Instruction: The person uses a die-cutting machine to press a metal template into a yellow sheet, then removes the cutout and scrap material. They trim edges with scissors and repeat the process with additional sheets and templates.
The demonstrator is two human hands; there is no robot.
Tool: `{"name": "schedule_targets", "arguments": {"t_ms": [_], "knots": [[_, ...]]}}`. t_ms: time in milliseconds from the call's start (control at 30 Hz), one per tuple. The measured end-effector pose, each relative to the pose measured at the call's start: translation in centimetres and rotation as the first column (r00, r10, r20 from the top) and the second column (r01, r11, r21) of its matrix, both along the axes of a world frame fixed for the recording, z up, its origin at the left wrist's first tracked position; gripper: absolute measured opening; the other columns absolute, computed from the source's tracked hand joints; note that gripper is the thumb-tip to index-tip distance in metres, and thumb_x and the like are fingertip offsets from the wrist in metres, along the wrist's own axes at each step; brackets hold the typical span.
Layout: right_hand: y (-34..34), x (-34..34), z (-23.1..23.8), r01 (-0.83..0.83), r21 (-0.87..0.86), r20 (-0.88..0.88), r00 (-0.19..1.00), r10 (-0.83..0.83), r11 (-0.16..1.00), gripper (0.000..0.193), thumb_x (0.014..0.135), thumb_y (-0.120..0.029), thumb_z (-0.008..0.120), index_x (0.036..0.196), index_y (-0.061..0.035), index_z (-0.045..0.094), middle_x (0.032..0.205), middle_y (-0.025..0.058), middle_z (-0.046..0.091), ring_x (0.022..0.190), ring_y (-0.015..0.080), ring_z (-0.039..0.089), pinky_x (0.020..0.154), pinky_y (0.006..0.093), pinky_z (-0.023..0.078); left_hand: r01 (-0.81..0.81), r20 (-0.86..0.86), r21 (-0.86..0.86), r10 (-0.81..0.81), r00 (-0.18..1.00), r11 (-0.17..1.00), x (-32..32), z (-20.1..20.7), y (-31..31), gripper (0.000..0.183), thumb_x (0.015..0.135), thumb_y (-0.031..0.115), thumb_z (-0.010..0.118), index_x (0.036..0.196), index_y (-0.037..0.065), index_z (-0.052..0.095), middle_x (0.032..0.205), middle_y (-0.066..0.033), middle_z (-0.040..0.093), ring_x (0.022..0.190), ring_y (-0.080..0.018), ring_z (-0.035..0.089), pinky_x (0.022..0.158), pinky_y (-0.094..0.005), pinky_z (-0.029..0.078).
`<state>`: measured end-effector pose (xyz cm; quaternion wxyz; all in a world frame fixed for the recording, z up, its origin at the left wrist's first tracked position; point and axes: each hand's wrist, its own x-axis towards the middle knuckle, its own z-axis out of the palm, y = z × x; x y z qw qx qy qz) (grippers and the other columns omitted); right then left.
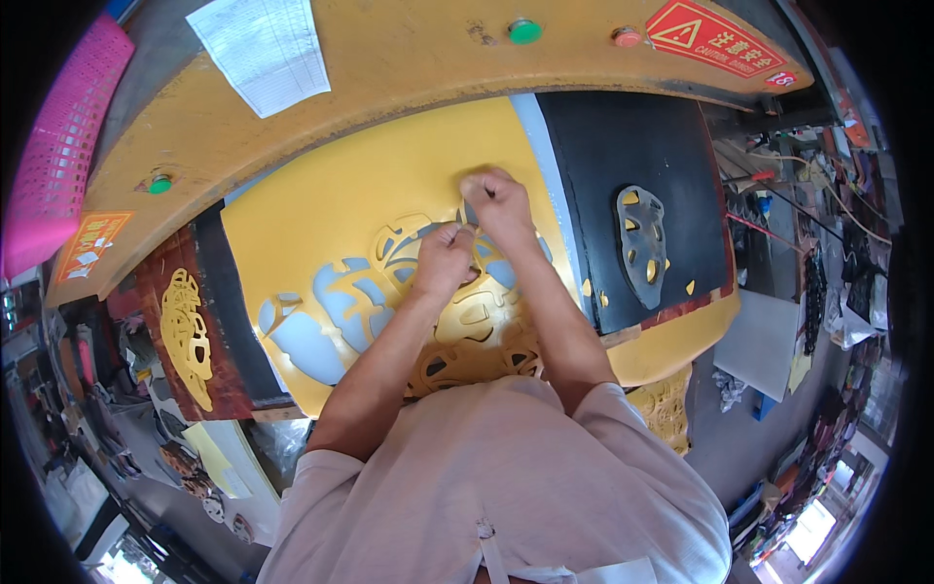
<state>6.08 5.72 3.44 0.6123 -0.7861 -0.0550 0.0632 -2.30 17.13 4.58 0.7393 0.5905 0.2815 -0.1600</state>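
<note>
A large yellow sheet (389, 175) with rows of shaped cut-outs lies in front of me, and a pale blue-grey surface shows through the holes. My left hand (448, 259) is closed at the cut-out part, its fingers pinching the sheet's edge by an opening. Slightly farther and to the right, my right hand (498, 206) is curled shut above the sheet. What its fingers hold is hidden. The two hands nearly touch. Right of the sheet, a grey metal cutting die (641, 248) with several openings rests on a black board (608, 146).
A yellow machine beam (418, 73) crosses the far side, bearing green buttons (523, 31), a red button (627, 37) and a paper sheet (261, 49). Yellow cut pieces (187, 336) lie at the left on a dark red board. A pink basket (73, 136) stands far left.
</note>
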Motion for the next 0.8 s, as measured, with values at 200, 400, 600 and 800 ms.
{"name": "schedule_targets", "arguments": {"t_ms": [200, 400, 600, 800], "knots": [[-4.2, -1.1, 2.5, 0.058, 0.093, -0.305, 0.952, -0.027, 0.994, 0.026, 0.102, -0.021, 0.068, 0.1, 0.0029, 0.078, 0.091, 0.011, 0.076, 0.081, 0.019, 0.072, 0.074, 0.0334, 0.056, -0.054, -0.029, -0.314, 0.048, 0.998, 0.948, 0.2, 0.4, 2.0, 0.021, 0.105, 0.025, 0.065, 0.105, 0.006, 0.073, 0.06, 0.0058, 0.045, 0.047, -0.0074, 0.039, 0.052, -0.0254, 0.043], [-3.9, 2.8, 6.3, -0.335, -0.361, -0.431, 0.888, 0.163, 0.87, 0.057, 0.1, -0.051, 0.065, 0.097, 0.0046, 0.077, 0.09, 0.0179, 0.076, 0.074, 0.0288, 0.072, 0.075, 0.0418, 0.057, -0.047, -0.05, -0.484, 0.027, 0.998, 0.874, 0.0, -0.4, 3.3, 0.022, 0.105, 0.024, 0.064, 0.1, 0.004, 0.074, 0.054, 0.0055, 0.043, 0.042, -0.0088, 0.033, 0.046, -0.0277, 0.031], [-1.2, 4.7, 6.7, -0.625, -0.541, -0.493, 0.778, 0.39, 0.562, 0.061, 0.098, -0.056, 0.069, 0.086, 0.003, 0.076, 0.083, 0.0132, 0.074, 0.077, 0.0211, 0.067, 0.075, 0.0387, 0.054, -0.044, 0.039, -0.305, 0.059, 0.998, 0.951, -0.5, -0.5, 2.2, 0.021, 0.104, 0.022, 0.066, 0.099, 0.004, 0.074, 0.054, 0.0053, 0.04, 0.044, -0.0079, 0.032, 0.046, -0.0276, 0.031], [-1.7, 1.6, 4.8, -0.4, -0.253, -0.487, 0.84, 0.242, 0.881, 0.038, 0.089, -0.032, 0.082, 0.107, 0.0017, 0.08, 0.097, 0.0137, 0.077, 0.091, 0.0196, 0.07, 0.08, 0.0366, 0.054, -0.008, 0.057, -0.179, 0.018, 0.998, 0.984, -0.4, 0.4, 1.6, 0.021, 0.104, 0.023, 0.065, 0.1, 0.003, 0.071, 0.063, 0.0039, 0.047, 0.05, -0.0075, 0.04, 0.051, -0.0297, 0.045]]}}
